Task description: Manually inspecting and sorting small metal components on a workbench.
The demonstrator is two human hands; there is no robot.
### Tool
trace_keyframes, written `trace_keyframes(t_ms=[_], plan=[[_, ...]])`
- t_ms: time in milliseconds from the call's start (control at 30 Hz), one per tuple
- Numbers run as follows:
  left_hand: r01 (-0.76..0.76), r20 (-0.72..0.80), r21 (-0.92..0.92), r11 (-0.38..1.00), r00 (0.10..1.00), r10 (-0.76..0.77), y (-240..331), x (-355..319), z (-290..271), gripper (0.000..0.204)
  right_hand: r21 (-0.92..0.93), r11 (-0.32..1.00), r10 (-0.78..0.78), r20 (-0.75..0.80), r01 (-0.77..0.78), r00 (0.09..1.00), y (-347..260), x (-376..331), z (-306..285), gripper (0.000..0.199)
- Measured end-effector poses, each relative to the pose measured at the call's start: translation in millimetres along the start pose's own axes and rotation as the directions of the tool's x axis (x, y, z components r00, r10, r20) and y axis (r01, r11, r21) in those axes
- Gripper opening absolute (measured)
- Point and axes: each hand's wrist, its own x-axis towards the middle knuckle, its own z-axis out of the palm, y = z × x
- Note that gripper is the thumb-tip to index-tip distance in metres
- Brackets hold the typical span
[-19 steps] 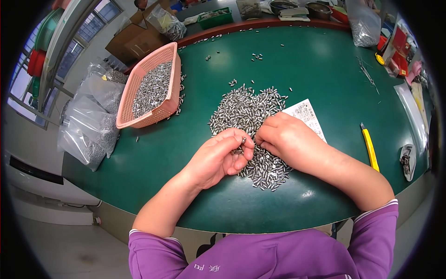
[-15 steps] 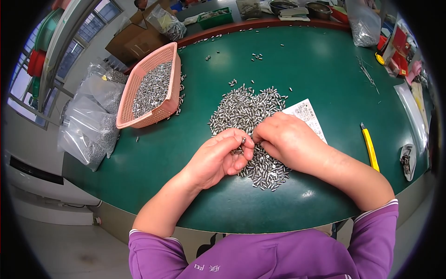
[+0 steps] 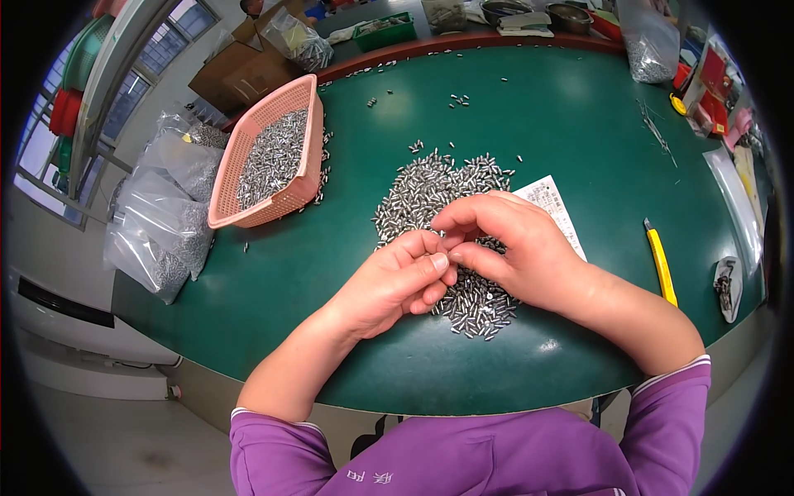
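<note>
A heap of small, shiny, cylindrical metal parts [image 3: 418,194] is spread on the green table. Over its near half my two hands meet at the fingertips. My left hand [image 3: 401,277] is pinched, thumb on top of the index finger, around a small metal part that the fingers now almost wholly cover. My right hand [image 3: 517,244] comes in from the right, its thumb and curled fingers closed against the left fingertips. Whatever its fingers hold is hidden. Under my right hand lies a printed paper slip [image 3: 554,207], partly covered.
Left of the heap stands a pink plastic basket [image 3: 310,165] of similar parts, beside filled clear bags [image 3: 157,240]. A yellow utility knife [image 3: 660,263] lies to the right. Stray parts [image 3: 459,101] dot the green table [image 3: 372,372]. A cardboard box [image 3: 240,78] sits at the far left.
My left thumb has slid over the small metal part that showed at its fingertips. My right hand has lifted off the heap, and its fingertips have come to the left ones.
</note>
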Motion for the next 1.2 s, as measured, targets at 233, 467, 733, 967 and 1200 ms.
trace_keyframes(t_ms=[233,467,733,967,1200], plan=[[-0.018,-0.027,-0.008,1.0,0.999,0.018,-2.8,0.5,-0.6,0.012,0.003,0.998,0.063,-0.043,-0.063,0.997,7.3,1.1,0.4,0.028],[-0.01,-0.047,-0.087,0.996,0.999,0.006,0.1,1.1,-0.5,0.017,-0.271,0.963,0.046,0.177,0.004,0.983,21.7,-11.5,0.8,0.016],[-0.001,0.0,-0.099,0.995,1.0,0.001,0.4,-0.3,-5.6,0.021,-0.327,0.94,-0.054,0.131,0.094,0.99,20.9,-9.8,5.7,0.01],[-0.048,-0.018,-0.062,0.997,0.999,0.047,0.4,0.4,0.0,0.017,0.035,0.997,0.074,0.04,-0.075,0.996,10.3,-0.4,-0.2,0.006],[-0.03,0.001,-0.029,0.999,1.0,0.03,-2.8,0.6,-3.0,0.012,0.288,0.931,0.206,0.092,-0.224,0.974,1.1,-1.2,4.6,0.007]])
